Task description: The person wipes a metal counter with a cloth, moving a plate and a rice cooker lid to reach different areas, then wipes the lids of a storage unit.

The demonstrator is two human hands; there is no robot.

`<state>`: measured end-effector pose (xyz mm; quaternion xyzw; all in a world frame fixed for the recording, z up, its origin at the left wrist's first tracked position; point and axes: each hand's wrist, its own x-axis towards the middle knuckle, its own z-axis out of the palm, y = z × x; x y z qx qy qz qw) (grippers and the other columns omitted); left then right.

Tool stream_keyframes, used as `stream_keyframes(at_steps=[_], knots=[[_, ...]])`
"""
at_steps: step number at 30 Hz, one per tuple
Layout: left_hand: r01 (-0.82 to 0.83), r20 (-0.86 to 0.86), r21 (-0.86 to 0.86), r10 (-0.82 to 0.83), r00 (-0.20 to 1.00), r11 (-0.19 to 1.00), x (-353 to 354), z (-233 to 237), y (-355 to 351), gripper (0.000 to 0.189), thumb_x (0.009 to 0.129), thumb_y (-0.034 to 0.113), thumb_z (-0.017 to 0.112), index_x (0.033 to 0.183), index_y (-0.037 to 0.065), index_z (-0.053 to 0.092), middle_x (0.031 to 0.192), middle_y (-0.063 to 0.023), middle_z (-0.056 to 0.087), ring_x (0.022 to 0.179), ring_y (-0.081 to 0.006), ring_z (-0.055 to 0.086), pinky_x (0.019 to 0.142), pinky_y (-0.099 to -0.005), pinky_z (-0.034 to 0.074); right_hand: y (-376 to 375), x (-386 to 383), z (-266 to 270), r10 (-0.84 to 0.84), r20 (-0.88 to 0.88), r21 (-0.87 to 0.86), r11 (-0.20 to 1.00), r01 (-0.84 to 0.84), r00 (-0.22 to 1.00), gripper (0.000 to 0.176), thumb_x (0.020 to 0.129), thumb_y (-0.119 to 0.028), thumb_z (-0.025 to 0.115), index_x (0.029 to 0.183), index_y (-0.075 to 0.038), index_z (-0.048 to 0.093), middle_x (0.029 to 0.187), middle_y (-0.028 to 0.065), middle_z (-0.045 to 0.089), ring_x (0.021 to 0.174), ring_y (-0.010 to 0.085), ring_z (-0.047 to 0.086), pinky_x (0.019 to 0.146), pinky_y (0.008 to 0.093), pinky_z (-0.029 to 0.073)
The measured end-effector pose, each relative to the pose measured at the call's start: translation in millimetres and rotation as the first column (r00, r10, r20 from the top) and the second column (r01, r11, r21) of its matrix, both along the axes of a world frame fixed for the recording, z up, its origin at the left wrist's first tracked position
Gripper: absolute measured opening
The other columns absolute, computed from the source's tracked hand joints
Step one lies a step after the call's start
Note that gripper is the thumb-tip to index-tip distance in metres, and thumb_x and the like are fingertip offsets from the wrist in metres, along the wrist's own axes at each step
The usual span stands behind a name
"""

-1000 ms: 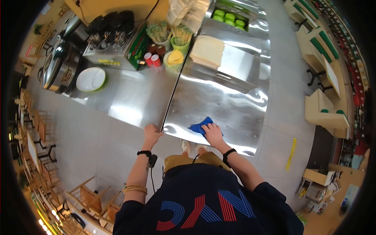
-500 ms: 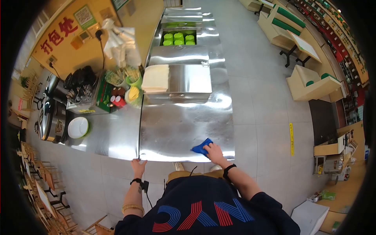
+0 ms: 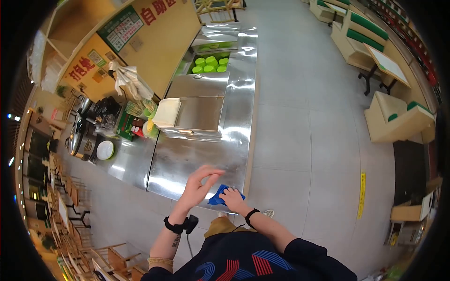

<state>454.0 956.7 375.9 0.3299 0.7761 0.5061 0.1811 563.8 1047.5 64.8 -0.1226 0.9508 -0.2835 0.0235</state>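
My right hand (image 3: 234, 200) presses a blue cloth (image 3: 217, 195) onto the near right corner of the stainless steel counter (image 3: 187, 159). Its fingers lie over the cloth, and part of the cloth is hidden under them. My left hand (image 3: 198, 187) is raised above the counter's front edge, to the left of the cloth. Its fingers are stretched forward with the thumb apart, and nothing is in it.
A steel box (image 3: 199, 114) with a stack of pale napkins (image 3: 167, 112) stands farther back on the counter. Green cups (image 3: 211, 62) sit in a recess behind it. To the left are a white bowl (image 3: 105, 150) and a rice cooker (image 3: 80, 143).
My left hand has left the counter's front edge and risen forward and right, near the cloth. My right hand stays on the cloth at the near right corner. The view has turned.
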Motion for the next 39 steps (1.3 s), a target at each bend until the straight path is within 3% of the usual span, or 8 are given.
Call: stream_keyframes(at_steps=[2, 3, 6, 8, 11, 24, 27, 39], knots=[[0.193, -0.043, 0.115, -0.189, 0.981, 0.974, 29, 95, 47, 0.027, 0.101, 0.021, 0.059, 0.117, 0.005, 0.074, 0.118, -0.0136, 0.070, 0.107, -0.0274, 0.066, 0.094, -0.0382, 0.051, 6, -5, -20, -0.006, -0.086, 0.069, 0.998, 0.012, 0.996, 0.028, 0.087, -0.015, 0.064, 0.114, -0.018, 0.065, 0.111, 0.0066, 0.060, 0.115, 0.0280, 0.055, 0.092, 0.0451, 0.045], [0.312, -0.069, 0.325, -0.306, 0.949, 0.893, 45, 120, 65, 0.033, 0.103, 0.028, 0.056, 0.119, 0.004, 0.073, 0.122, -0.0179, 0.069, 0.113, -0.0304, 0.064, 0.096, -0.0426, 0.051, -2, -8, -63, -0.087, -0.130, -0.364, 0.931, 0.034, 0.988, 0.031, 0.086, -0.012, 0.065, 0.116, -0.018, 0.065, 0.116, 0.0071, 0.059, 0.117, 0.0291, 0.054, 0.094, 0.0467, 0.045], [0.319, -0.023, 0.703, -0.428, 0.903, 0.635, 111, 160, 140, 0.036, 0.101, 0.034, 0.060, 0.114, 0.001, 0.068, 0.117, -0.0272, 0.067, 0.109, -0.0375, 0.064, 0.092, -0.0444, 0.052, 23, -12, 4, 0.050, 0.082, 0.004, 0.999, -0.050, 0.995, 0.037, 0.086, -0.016, 0.074, 0.121, -0.019, 0.065, 0.114, 0.0047, 0.060, 0.116, 0.0278, 0.055, 0.096, 0.0482, 0.044], [0.216, -0.039, 0.915, -0.459, 0.888, 0.341, 143, 162, 177, 0.040, 0.097, 0.036, 0.067, 0.101, -0.003, 0.060, 0.107, -0.0287, 0.069, 0.096, -0.0376, 0.068, 0.085, -0.0396, 0.053, 27, -10, -13, 0.080, 0.056, 0.007, 0.997, -0.081, 0.995, 0.037, 0.082, -0.015, 0.076, 0.118, -0.020, 0.066, 0.112, 0.0040, 0.060, 0.114, 0.0279, 0.055, 0.094, 0.0470, 0.045], [0.099, -0.030, 0.972, -0.302, 0.953, 0.215, 145, 164, 205, 0.038, 0.097, 0.034, 0.067, 0.104, -0.003, 0.061, 0.106, -0.0269, 0.069, 0.095, -0.0364, 0.067, 0.082, -0.0383, 0.052, 37, -17, -17, 0.081, -0.033, -0.064, 0.994, -0.083, 0.996, 0.035, 0.080, -0.015, 0.077, 0.113, -0.021, 0.067, 0.107, 0.0047, 0.059, 0.112, 0.0289, 0.055, 0.091, 0.0458, 0.044], [-0.573, 0.363, 0.785, 0.574, 0.734, 0.236, -2, 156, 257, 0.037, 0.095, 0.027, 0.068, 0.116, -0.003, 0.066, 0.100, -0.0196, 0.068, 0.090, -0.0315, 0.066, 0.068, -0.0332, 0.051, 87, -119, -4, 0.429, 0.139, -0.048, 0.903, -0.427, 0.893, 0.024, 0.081, -0.011, 0.069, 0.101, -0.024, 0.075, 0.103, 0.0024, 0.061, 0.111, 0.0271, 0.053, 0.094, 0.0406, 0.044], [0.173, -0.290, 0.931, 0.364, 0.885, 0.321, -77, 122, 236, 0.011, 0.087, 0.010, 0.069, 0.093, 0.008, 0.079, 0.081, -0.0100, 0.062, 0.073, -0.0245, 0.060, 0.058, -0.0340, 0.041, 117, -163, -3, 0.473, 0.089, -0.008, 0.880, -0.474, 0.876, 0.029, 0.076, -0.013, 0.076, 0.102, -0.025, 0.075, 0.101, 0.0006, 0.061, 0.109, 0.0263, 0.053, 0.091, 0.0400, 0.046], [-0.004, -0.143, 0.909, 0.321, 0.936, 0.416, -165, 117, 185, 0.013, 0.095, 0.017, 0.063, 0.093, 0.005, 0.069, 0.092, -0.0175, 0.065, 0.075, -0.0299, 0.062, 0.067, -0.0416, 0.047, 194, -334, 0, 0.674, 0.024, 0.125, 0.730, -0.671, 0.738, 0.034, 0.085, -0.021, 0.072, 0.118, -0.027, 0.068, 0.105, 0.0016, 0.060, 0.106, 0.0256, 0.054, 0.093, 0.0389, 0.046]])
